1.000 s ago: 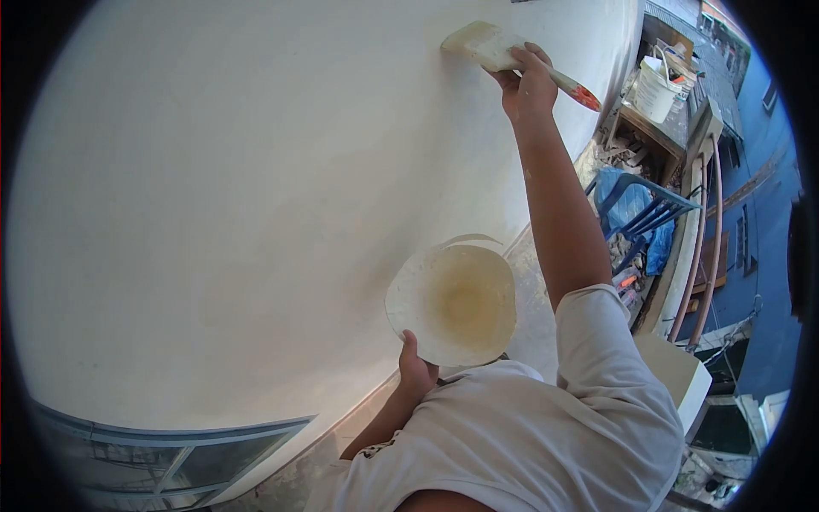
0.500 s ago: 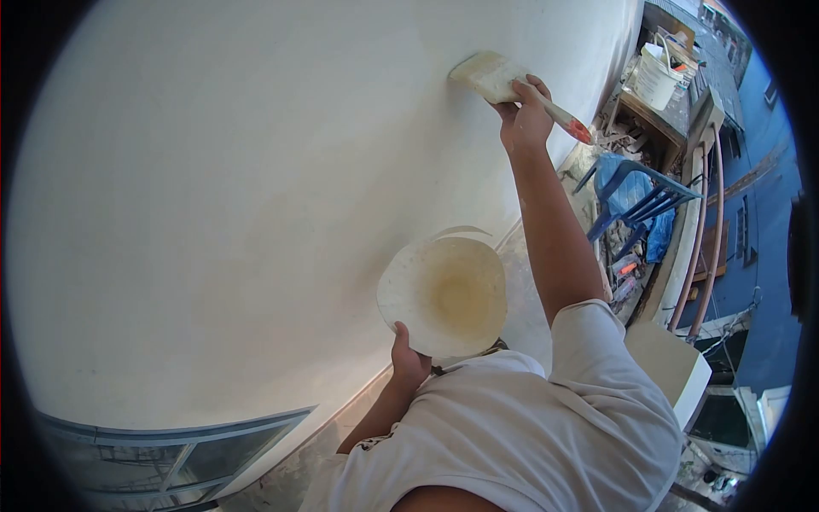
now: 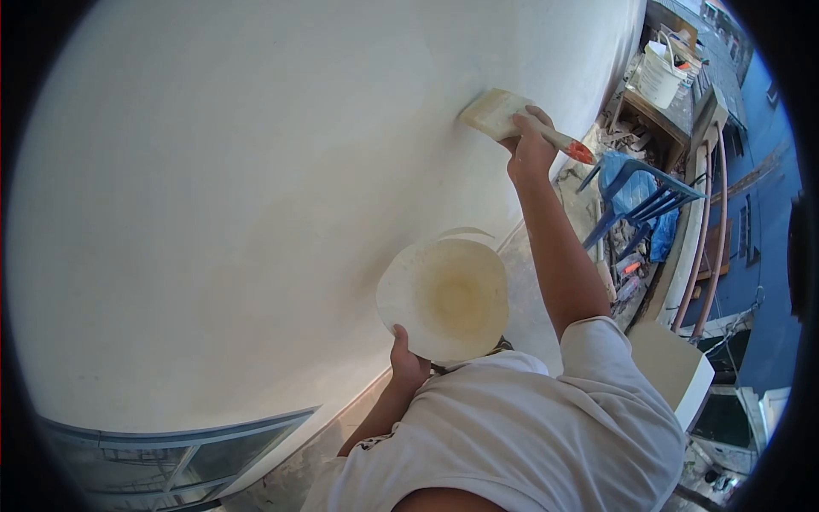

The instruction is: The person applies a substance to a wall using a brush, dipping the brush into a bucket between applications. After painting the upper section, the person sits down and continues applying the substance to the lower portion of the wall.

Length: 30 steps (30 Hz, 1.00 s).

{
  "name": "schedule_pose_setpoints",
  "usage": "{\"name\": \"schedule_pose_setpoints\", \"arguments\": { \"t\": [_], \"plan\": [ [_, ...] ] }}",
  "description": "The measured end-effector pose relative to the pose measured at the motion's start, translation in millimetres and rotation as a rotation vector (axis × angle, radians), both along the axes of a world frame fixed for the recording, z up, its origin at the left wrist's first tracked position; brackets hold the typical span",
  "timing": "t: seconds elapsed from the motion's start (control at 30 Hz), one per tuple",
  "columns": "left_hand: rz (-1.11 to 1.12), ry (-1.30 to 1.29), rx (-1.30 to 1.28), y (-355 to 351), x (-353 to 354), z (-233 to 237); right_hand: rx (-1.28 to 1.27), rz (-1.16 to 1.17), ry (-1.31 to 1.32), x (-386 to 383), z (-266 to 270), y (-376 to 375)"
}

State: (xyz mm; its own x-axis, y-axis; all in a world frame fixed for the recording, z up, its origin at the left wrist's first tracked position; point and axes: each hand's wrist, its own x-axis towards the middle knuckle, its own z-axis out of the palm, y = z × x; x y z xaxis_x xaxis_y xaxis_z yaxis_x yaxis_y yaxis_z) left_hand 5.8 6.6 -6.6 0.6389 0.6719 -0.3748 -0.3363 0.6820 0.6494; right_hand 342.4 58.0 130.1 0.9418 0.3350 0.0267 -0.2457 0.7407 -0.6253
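Observation:
My right hand point(image 3: 532, 143) is closed around a wide paintbrush point(image 3: 495, 114) with a pale handle and a red tip. The brush's bristle end lies against the white wall point(image 3: 256, 213). Lower down, my left hand point(image 3: 409, 358) grips the rim of a white bucket point(image 3: 401, 294), thumb over the edge and the other fingers hidden beneath. The bucket is held close to my body with its mouth facing me. A pale yellowish liquid or coating shows inside it.
A blue plastic chair point(image 3: 636, 192) stands to the right among rubble. Behind it, another white bucket point(image 3: 661, 77) sits on a wooden table point(image 3: 653, 119). Railing pipes point(image 3: 717, 230) run along the right edge. A framed window point(image 3: 171, 461) is at lower left.
My right hand and the paintbrush have moved down along the wall and slightly to the right. The left hand and bucket stay nearly in place.

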Motion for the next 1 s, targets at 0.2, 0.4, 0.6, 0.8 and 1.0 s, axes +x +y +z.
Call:
{"name": "schedule_pose_setpoints", "arguments": {
  "t": [0.2,0.4,0.6,0.8,1.0],
  "plan": [
    [0.024,0.009,-0.057,-1.1,3.0,3.2,-0.023,-0.041,-0.296,10.2,103.2,17.8],
    [-0.029,0.008,-0.048,-3.2,0.6,-2.1,0.213,0.033,-0.177,35.0,33.0,24.9],
    [-0.028,0.053,-0.062,-2.7,6.5,3.1,-0.014,0.056,0.091,41.4,-89.1,5.9],
    [-0.024,0.041,-0.017,-1.8,12.7,-7.8,0.374,0.027,-0.127,66.5,34.7,14.9],
    [0.003,-0.014,-0.11,-6.8,24.9,-3.7,0.078,0.043,-0.022,75.7,-40.1,23.3]
  ]
}}
